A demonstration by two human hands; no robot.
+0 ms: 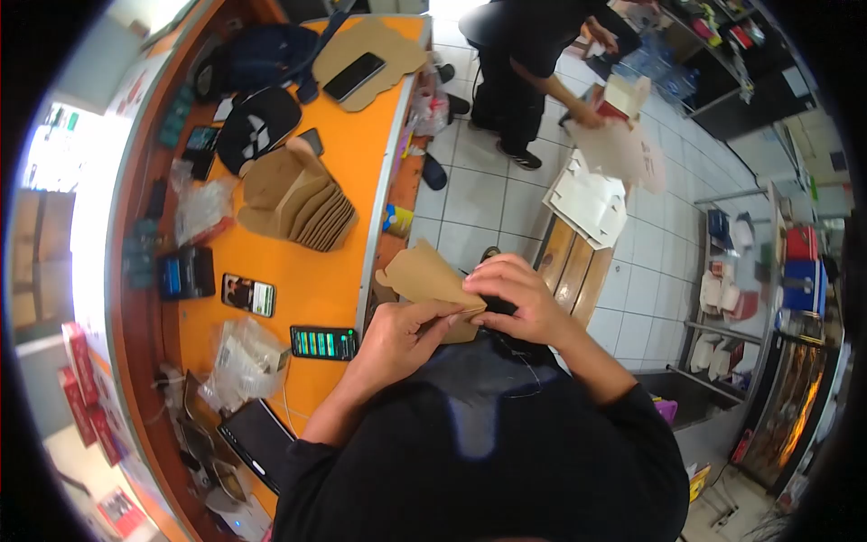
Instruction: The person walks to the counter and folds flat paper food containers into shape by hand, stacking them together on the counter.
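Observation:
A brown cardboard piece [426, 275], folded toward a point at its right end, is held in front of my chest. My left hand [406, 339] pinches its lower edge between thumb and fingers. From the other side, my right hand [519, 298] grips the narrow end, thumb below and fingers above. On the orange table to the left lies a fanned stack of similar folded cardboard pieces [312, 212]. Farther back, a flat cardboard sheet [384, 54] has a dark phone [354, 77] resting on it.
The orange table [316, 289] also bears a black cap [259, 126], lit phones [323, 343], plastic bags [244, 361] and a tablet [257, 438]. Across the tiled floor, a person in black [515, 81] handles boxes beside a wooden bench [569, 271] carrying white cartons [587, 203].

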